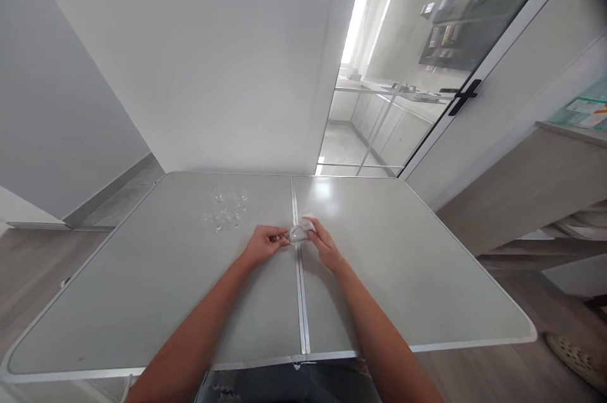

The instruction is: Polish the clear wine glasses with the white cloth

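Over the seam of the folding table [190, 308], a clear, rounded, see-through object [298, 234] lies sideways between my two hands; it looks like a small glass or goblet, but its exact kind is too small to tell. My left hand [263, 243] pinches its narrow left end between thumb and fingers. On the other side, my right hand [325, 242] is closed on a white tissue or cloth [308, 222] pressed against the rounded end. Clear drops or small transparent pieces [227, 210] lie scattered on the table's left half.
A white wall [227, 74] stands right behind the table's far edge. At the right is a glass door [398, 74] with a black handle [465, 97]. A shelf unit [531, 181] stands beyond the right edge, and a perforated shoe [573, 359] is on the floor.
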{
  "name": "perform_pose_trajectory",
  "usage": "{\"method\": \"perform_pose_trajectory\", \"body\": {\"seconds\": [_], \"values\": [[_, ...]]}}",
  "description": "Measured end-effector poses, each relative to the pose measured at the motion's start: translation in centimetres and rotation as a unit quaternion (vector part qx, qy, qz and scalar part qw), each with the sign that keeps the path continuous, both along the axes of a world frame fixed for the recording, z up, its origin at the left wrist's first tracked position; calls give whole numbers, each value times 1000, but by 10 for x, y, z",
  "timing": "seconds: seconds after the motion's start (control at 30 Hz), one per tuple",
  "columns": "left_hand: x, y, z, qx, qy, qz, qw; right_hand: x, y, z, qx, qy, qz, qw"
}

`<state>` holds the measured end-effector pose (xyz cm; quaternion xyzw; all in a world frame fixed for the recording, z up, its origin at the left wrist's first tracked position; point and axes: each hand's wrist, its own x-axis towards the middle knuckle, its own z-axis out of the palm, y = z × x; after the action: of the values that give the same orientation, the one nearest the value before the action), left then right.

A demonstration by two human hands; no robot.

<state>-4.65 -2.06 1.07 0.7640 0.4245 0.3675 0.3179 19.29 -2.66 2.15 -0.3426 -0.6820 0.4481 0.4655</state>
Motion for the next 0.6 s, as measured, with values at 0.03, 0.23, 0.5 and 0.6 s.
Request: {"method": "perform_pose_trajectory", "body": {"seconds": [0.03,0.23,0.5,0.6], "values": [[0,-1,0,62,35,6,997,-3,2,-1,-53,49,-4,997],[12,-5,5,70,90,11,993,-7,6,-6,-184,187,-34,964],[4,-2,22,-329,-127,-89,931,2,-10,13,47,-18,64,997],[13,-6,16,-164,-90,-21,982,5,-10,14,58,-18,3,998]]}}
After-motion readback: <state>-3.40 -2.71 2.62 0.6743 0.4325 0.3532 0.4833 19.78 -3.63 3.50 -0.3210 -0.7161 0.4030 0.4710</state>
